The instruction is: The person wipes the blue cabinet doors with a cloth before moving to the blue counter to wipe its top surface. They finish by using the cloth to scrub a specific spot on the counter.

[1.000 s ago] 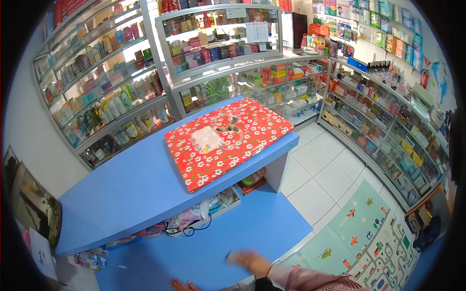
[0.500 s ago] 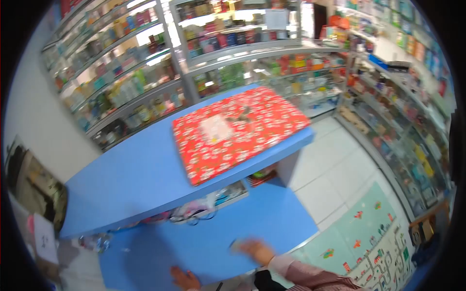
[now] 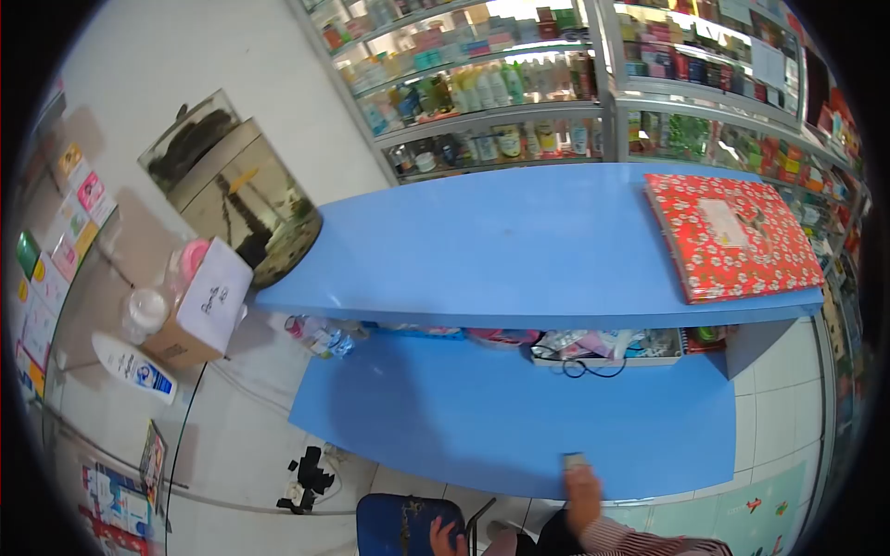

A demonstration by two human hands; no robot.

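Small grey thing (image 3: 574, 460) at right-hand (image 3: 584, 491) fingertips

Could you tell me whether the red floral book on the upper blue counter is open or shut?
Shut: the red floral book lies flat on the blue counter, cover up, no pages showing.
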